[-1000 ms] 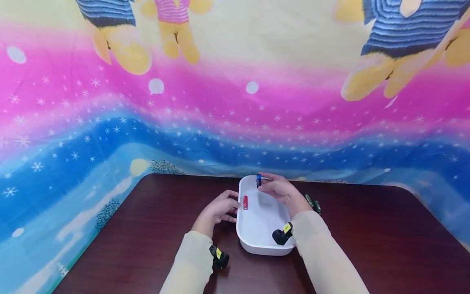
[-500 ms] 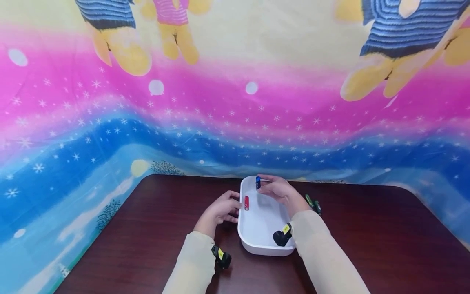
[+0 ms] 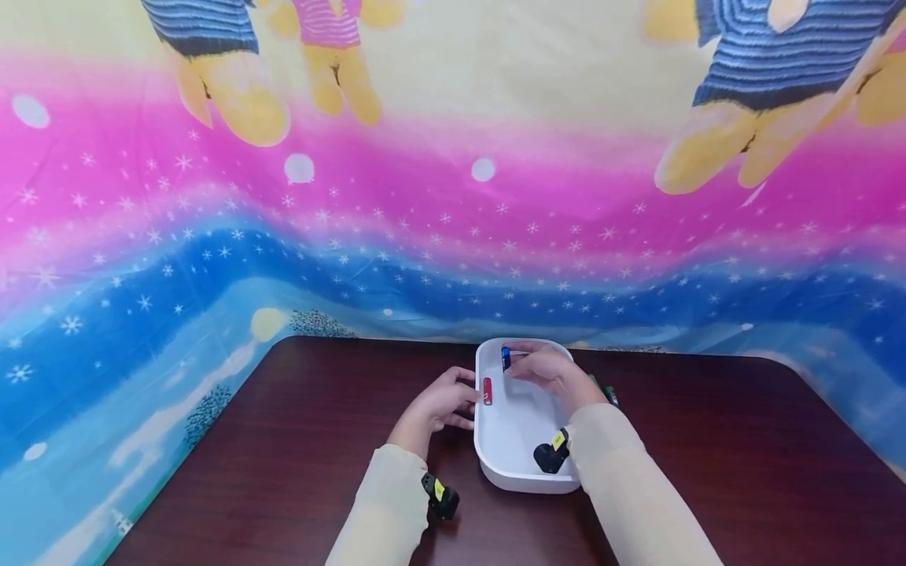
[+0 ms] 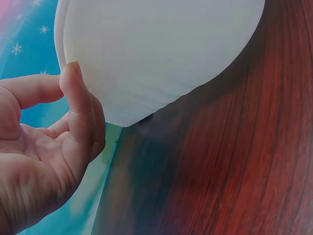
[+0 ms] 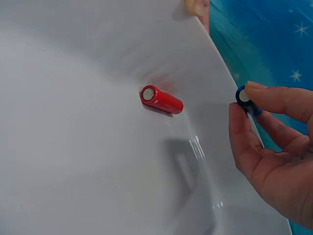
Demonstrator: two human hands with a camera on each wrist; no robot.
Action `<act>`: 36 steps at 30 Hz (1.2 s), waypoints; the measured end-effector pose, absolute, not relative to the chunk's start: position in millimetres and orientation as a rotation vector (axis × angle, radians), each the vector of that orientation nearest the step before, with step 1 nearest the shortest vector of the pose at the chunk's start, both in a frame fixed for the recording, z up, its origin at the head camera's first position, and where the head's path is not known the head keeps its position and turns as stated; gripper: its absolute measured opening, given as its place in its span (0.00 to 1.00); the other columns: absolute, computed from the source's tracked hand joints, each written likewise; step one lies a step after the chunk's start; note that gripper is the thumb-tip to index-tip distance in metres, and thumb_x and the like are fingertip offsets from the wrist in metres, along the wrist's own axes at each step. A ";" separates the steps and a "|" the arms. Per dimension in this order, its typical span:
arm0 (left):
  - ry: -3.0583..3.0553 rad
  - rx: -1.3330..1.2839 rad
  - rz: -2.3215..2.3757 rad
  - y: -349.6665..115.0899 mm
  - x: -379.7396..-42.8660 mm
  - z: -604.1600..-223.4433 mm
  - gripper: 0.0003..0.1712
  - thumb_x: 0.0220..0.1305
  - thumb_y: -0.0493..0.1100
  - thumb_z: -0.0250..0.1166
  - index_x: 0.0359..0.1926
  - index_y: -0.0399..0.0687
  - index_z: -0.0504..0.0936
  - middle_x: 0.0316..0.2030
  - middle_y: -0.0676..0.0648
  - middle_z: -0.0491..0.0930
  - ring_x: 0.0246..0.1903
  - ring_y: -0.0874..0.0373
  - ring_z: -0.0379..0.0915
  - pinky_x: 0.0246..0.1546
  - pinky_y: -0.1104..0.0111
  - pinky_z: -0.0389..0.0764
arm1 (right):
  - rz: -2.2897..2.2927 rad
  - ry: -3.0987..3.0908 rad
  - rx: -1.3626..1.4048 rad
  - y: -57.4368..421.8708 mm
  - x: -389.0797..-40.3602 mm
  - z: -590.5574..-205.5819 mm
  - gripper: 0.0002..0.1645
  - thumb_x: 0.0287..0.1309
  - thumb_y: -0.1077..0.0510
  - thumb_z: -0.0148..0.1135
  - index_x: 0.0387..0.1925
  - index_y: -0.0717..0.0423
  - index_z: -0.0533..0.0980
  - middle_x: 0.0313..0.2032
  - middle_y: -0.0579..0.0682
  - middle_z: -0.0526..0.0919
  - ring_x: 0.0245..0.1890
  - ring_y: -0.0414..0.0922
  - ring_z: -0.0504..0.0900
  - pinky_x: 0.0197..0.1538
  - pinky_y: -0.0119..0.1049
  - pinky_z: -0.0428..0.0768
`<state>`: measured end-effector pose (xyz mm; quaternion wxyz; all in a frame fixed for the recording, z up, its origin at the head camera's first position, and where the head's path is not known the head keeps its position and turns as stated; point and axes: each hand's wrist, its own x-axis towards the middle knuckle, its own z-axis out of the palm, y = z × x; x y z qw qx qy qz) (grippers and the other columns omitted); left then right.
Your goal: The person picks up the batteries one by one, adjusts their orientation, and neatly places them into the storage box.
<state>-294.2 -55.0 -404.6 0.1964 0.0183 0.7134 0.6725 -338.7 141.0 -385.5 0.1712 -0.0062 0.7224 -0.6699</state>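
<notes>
A white tray [image 3: 524, 424] stands on the table, a red battery [image 3: 487, 391] lying in it near the left wall. My left hand [image 3: 446, 401] grips the tray's left rim; in the left wrist view its fingers [image 4: 80, 112] are bent at the tray's edge. Over the far part of the tray, my right hand [image 3: 545, 368] pinches a blue battery [image 3: 506, 359] between thumb and fingertips. The right wrist view shows the blue battery [image 5: 244, 95] end-on, held above the tray floor, with the red battery [image 5: 162, 100] lying apart from it.
Green batteries [image 3: 612, 395] lie on the dark wood table [image 3: 729, 440] right of the tray, partly hidden by my right forearm. A printed cloth [image 3: 396, 196] hangs behind the table's far edge. Small black cameras [image 3: 442, 497] are worn at both wrists.
The tray has slid a little to the right together with my left hand and the red battery. My right hand has lowered the blue battery slightly toward the tray floor.
</notes>
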 end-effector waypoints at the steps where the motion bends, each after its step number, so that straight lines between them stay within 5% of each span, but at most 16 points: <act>1: 1.995 0.056 1.885 -54.3 -294.2 -404.5 0.24 0.60 0.33 0.57 0.56 0.40 0.63 0.39 0.36 0.75 0.27 0.54 0.73 0.24 0.61 0.82 | -1.881 2.062 -0.007 140.5 -338.9 -386.0 0.36 0.50 0.77 0.57 0.63 0.67 0.62 0.57 0.68 0.68 0.45 0.49 0.77 0.59 0.51 0.67; 14: 1.978 0.066 1.880 -46.7 -293.5 -403.4 0.24 0.60 0.33 0.56 0.57 0.40 0.62 0.39 0.34 0.75 0.28 0.53 0.74 0.24 0.62 0.82 | -1.467 2.331 0.026 134.3 -340.3 -394.4 0.36 0.42 0.76 0.65 0.57 0.67 0.68 0.45 0.61 0.78 0.34 0.46 0.80 0.43 0.41 0.80; 36: 1.966 0.075 1.888 -42.9 -292.4 -403.8 0.24 0.61 0.33 0.56 0.57 0.40 0.62 0.40 0.32 0.75 0.26 0.55 0.73 0.23 0.62 0.82 | -1.139 2.504 -0.052 131.0 -339.7 -401.7 0.32 0.39 0.68 0.71 0.51 0.62 0.74 0.37 0.54 0.78 0.30 0.45 0.76 0.34 0.34 0.77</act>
